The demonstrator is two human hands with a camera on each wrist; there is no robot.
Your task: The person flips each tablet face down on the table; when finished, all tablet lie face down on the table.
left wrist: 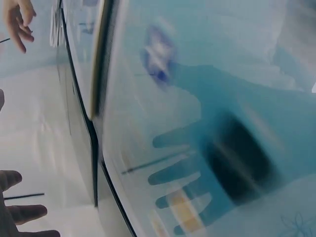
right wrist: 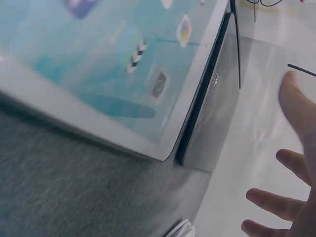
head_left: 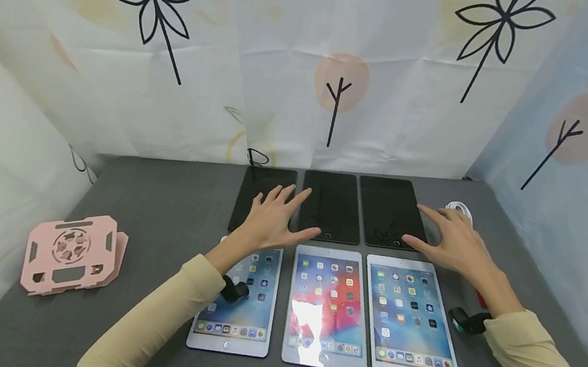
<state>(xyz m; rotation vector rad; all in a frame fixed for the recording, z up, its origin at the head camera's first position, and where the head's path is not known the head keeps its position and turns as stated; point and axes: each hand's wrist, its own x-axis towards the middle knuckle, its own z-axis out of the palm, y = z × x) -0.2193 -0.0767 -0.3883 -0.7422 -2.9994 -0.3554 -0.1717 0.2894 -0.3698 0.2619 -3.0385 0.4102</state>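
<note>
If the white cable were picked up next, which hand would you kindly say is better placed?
The right hand, I think: it looks open and empty, near the white cable, whereas the left hand is farther off, by the leftmost dark tablet.

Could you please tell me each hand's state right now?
Left hand: open, holding nothing.
Right hand: open, holding nothing.
</note>
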